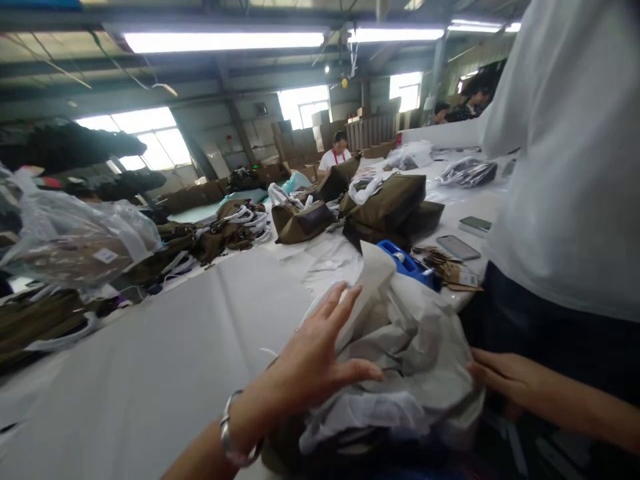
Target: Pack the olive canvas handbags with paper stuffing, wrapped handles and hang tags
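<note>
A heap of crumpled white paper point(415, 340) fills the opening of an olive-brown bag point(283, 443) directly in front of me. My left hand point(320, 350), with a silver bracelet at its wrist, is at the heap's left side, thumb and fingers spread apart. On the other side, my right hand point(505, 377) has its fingertips closed at the paper's right edge; some of its fingers are hidden. A white wrapped strip point(367, 413), apparently a bag handle, crosses the near side. The lower part of the bag is dark and blurred.
Beyond the paper lie a blue tape dispenser point(405, 263), brown tags point(457, 273) and two phones, the nearer phone point(457, 247) among them. Olive bags point(385, 203) stand farther back. A person in a white shirt point(570, 167) stands close at right. White sheeting point(165, 353) covers the left table.
</note>
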The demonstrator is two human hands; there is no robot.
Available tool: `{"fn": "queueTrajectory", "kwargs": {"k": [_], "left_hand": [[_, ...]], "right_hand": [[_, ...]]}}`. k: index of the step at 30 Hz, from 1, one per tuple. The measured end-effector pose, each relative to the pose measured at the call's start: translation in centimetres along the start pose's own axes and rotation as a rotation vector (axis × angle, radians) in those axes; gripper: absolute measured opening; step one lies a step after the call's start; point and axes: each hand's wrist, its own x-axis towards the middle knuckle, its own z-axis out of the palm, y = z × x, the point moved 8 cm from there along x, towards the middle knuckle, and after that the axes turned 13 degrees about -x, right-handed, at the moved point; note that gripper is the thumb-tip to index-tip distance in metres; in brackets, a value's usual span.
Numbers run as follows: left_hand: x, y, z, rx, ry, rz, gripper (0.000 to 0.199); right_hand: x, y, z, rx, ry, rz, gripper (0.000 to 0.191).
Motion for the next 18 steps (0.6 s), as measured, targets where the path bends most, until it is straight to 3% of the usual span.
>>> {"fn": "queueTrajectory", "kwargs": {"k": [2,3,5,6,8,10,13,15,18], "left_hand": [[2.2,-0.2,2.8,-0.042,-0.164,0.024,0.114],[2.9,-0.3,4.2,-0.064,-0.234,0.025,0.117],[3.6,-0.3,6.5,-0.107,-0.338,0.008,0.119],[3.8,-0.3,7.4,-0.135,-0.367,-0.007,0.117],[4.1,-0.7,8.4,-0.189,-0.355,-0.043,0.112],[4.1,-1.6,8.2,-0.182,-0.240,-0.056,0.108],[3.2,-2.9,7.2,-0.037,-0.094,-0.013,0.096],[2.4,-3.5,6.4,0.031,-0.057,0.025,0.091],[1.6,-4.1,4.3,0.056,0.060,-0.013,0.087]], "right_hand": [[-0.3,-0.8,3.4,0.165,-0.209,-0.040,0.061],[-0.3,-1.7,4.1,0.233,-0.215,-0.067,0.063],[0.4,-3.7,4.0,0.398,-0.092,-0.093,0.065],[0.7,-4.8,3.9,0.513,-0.043,-0.105,0.067],[1.3,-7.7,4.0,0.735,-0.061,-0.188,0.071],[1.5,-10.6,3.9,0.829,-0.127,-0.328,0.073],[1.1,-12.5,2.7,0.639,-0.083,-0.486,0.067],[0.9,-11.4,1.4,0.417,0.077,-0.459,0.056],[0.4,-6.8,-0.2,0.146,0.368,-0.231,0.052]]}}
